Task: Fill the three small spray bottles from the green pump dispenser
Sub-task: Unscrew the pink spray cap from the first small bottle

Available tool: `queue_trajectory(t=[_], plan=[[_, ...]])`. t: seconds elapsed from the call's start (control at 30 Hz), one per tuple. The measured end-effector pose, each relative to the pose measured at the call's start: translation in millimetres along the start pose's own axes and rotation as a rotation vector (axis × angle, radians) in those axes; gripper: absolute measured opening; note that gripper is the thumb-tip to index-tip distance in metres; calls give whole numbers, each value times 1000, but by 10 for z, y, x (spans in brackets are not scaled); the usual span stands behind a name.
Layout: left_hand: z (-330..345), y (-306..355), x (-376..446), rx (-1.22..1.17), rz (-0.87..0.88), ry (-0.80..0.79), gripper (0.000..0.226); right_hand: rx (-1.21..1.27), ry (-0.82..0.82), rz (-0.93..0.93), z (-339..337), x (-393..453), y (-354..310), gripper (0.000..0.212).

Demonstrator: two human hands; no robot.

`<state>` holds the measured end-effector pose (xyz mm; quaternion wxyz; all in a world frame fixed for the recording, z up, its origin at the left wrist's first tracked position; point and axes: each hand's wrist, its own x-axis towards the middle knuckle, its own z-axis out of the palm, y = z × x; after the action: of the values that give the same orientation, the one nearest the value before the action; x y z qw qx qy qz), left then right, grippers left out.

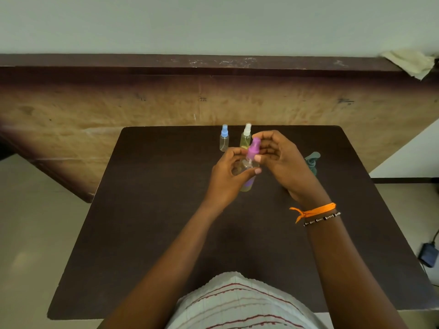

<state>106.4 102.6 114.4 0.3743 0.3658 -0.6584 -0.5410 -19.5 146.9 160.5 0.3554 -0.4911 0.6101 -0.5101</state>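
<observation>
My left hand grips the clear body of a small spray bottle with a purple cap, held above the dark table; yellowish liquid shows at the bottle's lower end. My right hand has its fingertips around the purple cap. Behind my hands stand two more small bottles: a blue-capped one that looks clear, and a white-capped one with yellowish liquid. The green pump dispenser stands to the right, mostly hidden behind my right hand.
A worn wooden panel rises right behind the table's far edge. A crumpled cloth lies on its top ledge at the right. On the floor at the right lie a dark device and a cable.
</observation>
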Motion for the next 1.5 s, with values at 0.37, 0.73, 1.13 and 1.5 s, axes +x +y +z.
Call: queue_trajectory(t=[0.37,0.73,1.13,1.5], plan=[[49,-48,-18,-37,-14,-26,41,-89,80,15,63,9,42,28],[99,-114,-23,-99,-55,-19,33,-49,216,-77,-100,-32,-159,38],[131,-175,-24,-85,-70,-53,36,-251,244,-234,-216,3,-73,44],[314,-324,6,-60,-77,-89,33,-103,240,-233,-465,-63,-48,48]])
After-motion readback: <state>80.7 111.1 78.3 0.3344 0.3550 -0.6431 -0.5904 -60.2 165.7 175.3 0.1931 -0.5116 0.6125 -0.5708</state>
